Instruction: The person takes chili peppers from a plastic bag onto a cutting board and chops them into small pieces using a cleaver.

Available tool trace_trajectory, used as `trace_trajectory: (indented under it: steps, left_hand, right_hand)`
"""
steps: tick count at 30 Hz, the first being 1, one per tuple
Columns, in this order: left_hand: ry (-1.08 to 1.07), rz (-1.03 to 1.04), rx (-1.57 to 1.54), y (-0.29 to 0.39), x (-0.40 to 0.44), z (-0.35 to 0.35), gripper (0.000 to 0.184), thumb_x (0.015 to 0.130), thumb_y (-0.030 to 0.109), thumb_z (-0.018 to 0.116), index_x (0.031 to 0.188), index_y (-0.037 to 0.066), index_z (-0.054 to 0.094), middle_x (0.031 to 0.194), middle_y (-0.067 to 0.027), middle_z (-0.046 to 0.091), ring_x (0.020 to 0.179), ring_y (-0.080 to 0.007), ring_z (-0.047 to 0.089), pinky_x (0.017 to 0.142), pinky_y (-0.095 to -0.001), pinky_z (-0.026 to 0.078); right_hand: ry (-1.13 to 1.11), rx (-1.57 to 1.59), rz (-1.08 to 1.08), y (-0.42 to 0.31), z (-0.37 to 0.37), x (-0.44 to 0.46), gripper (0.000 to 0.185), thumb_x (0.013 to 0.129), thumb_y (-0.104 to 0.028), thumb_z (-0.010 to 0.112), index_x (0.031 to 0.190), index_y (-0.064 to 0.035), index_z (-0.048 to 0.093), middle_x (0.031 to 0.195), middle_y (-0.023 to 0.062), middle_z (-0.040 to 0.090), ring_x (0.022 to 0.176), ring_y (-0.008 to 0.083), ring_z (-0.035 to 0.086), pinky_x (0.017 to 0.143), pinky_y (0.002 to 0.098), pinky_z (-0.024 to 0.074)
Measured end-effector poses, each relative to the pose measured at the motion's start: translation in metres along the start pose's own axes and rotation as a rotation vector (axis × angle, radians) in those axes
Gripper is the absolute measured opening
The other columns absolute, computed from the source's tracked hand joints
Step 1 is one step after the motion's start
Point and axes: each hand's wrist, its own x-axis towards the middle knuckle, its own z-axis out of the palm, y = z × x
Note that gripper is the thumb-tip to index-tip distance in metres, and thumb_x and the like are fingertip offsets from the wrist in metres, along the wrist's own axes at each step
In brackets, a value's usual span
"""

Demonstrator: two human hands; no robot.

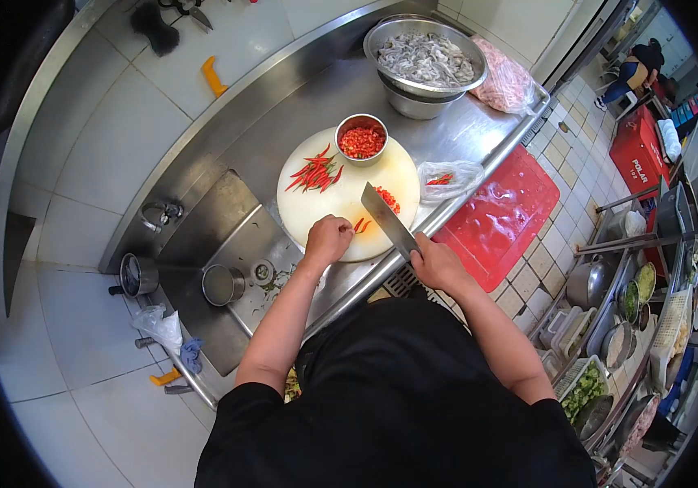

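My right hand (438, 262) grips the handle of a cleaver (388, 220), its broad blade lying over the round white cutting board (292, 213). At the board's near edge my left hand (330, 238) has its fingers curled together; what they hold, if anything, is hidden. Just right of those fingertips lie a few red chili pieces (361, 225). Beyond the blade is a small heap of chopped chili (388, 198). Whole red chilies (315, 172) are piled at the board's far left. A metal bowl of chopped chili (363, 140) stands at its far edge.
A plastic bag with chilies (450, 179) lies right of the board. Farther back are a colander of pale seafood (430, 61) and a bag of pink meat (502, 77). A sink (219, 203) is at left, a red mat (499, 215) at right, shelves of food beyond.
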Motion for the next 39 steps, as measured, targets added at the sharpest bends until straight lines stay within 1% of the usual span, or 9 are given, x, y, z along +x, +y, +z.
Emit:
trace_trajectory:
  steps: [4,11,14,19,26,28,31,34,39]
  left_hand:
    - [-0.011,0.018,0.074,-0.001,0.003,0.005,0.017,0.083,0.018,0.069,0.093,0.007,0.077,0.091,-0.0155,0.07,0.086,-0.0295,0.068,0.082,-0.0405,0.053]
    - [-0.013,0.02,0.091,0.004,0.012,0.012,0.017,0.084,0.019,0.068,0.092,0.007,0.077,0.092,-0.017,0.07,0.087,-0.0315,0.068,0.082,-0.0411,0.053]
    - [-0.04,-0.022,0.072,0.014,0.008,0.011,0.019,0.085,0.02,0.068,0.094,0.006,0.077,0.093,-0.0176,0.07,0.088,-0.0324,0.068,0.082,-0.0417,0.053]
    - [0.066,0.029,0.201,0.023,-0.002,0.021,0.022,0.086,0.023,0.068,0.098,0.007,0.077,0.094,-0.0169,0.069,0.089,-0.0342,0.067,0.082,-0.0442,0.053]
    - [0.093,0.058,0.166,0.02,-0.004,0.022,0.02,0.086,0.022,0.068,0.097,0.008,0.077,0.093,-0.0161,0.069,0.088,-0.0343,0.067,0.082,-0.044,0.053]
    - [0.016,0.044,0.169,0.023,-0.005,0.017,0.017,0.087,0.02,0.067,0.094,0.007,0.077,0.096,-0.0149,0.069,0.091,-0.034,0.067,0.084,-0.0427,0.054]
    - [-0.029,0.067,0.198,0.023,-0.005,0.013,0.016,0.087,0.019,0.067,0.094,0.007,0.077,0.095,-0.0149,0.068,0.09,-0.0338,0.067,0.084,-0.0428,0.054]
    - [-0.055,0.1,0.217,0.019,-0.005,0.013,0.016,0.087,0.018,0.067,0.094,0.007,0.077,0.095,-0.0151,0.068,0.09,-0.0333,0.067,0.084,-0.0429,0.054]
    - [-0.04,0.164,0.184,0.012,-0.005,0.015,0.016,0.087,0.018,0.067,0.092,0.006,0.077,0.092,-0.0152,0.067,0.09,-0.0336,0.067,0.083,-0.0439,0.053]
  right_hand:
    - [0.002,0.008,-0.011,0.001,0.001,0.0,0.027,0.095,-0.022,0.051,0.113,-0.0015,0.05,0.088,0.0315,0.065,0.088,0.048,0.064,0.08,0.0599,0.048]
    - [-0.009,0.022,-0.004,0.002,0.001,-0.002,0.028,0.095,-0.022,0.051,0.115,-0.0014,0.049,0.09,0.032,0.065,0.089,0.0485,0.064,0.081,0.0599,0.0479]
    - [-0.028,0.017,0.01,0.001,-0.001,-0.002,0.028,0.095,-0.022,0.051,0.115,-0.0014,0.049,0.09,0.0322,0.065,0.089,0.0486,0.064,0.081,0.0598,0.0482]
    - [-0.049,-0.025,0.021,-0.007,-0.01,-0.002,0.027,0.096,-0.021,0.05,0.113,-0.0007,0.049,0.09,0.032,0.065,0.09,0.0485,0.064,0.081,0.0595,0.0481]
    - [-0.064,-0.084,0.023,-0.033,-0.029,0.0,0.026,0.097,-0.02,0.048,0.114,-0.0006,0.048,0.09,0.0298,0.066,0.091,0.0462,0.065,0.082,0.0583,0.0489]
    - [-0.089,-0.164,-0.023,-0.035,-0.027,0.006,0.026,0.097,-0.018,0.046,0.115,0.0,0.048,0.092,0.0284,0.067,0.091,0.0444,0.066,0.082,0.0568,0.0503]
    - [-0.158,-0.237,-0.025,-0.04,-0.027,0.011,0.025,0.096,-0.015,0.046,0.114,0.0009,0.049,0.093,0.0272,0.068,0.093,0.0422,0.068,0.081,0.0542,0.0523]
    - [-0.204,-0.31,-0.006,-0.045,-0.028,0.011,0.024,0.093,-0.012,0.047,0.113,0.0013,0.049,0.093,0.0262,0.069,0.094,0.0405,0.069,0.08,0.0519,0.0538]
    - [-0.229,-0.319,0.015,-0.037,-0.011,0.002,0.026,0.092,-0.01,0.047,0.115,0.0015,0.048,0.095,0.0263,0.069,0.095,0.0396,0.069,0.08,0.0503,0.0546]
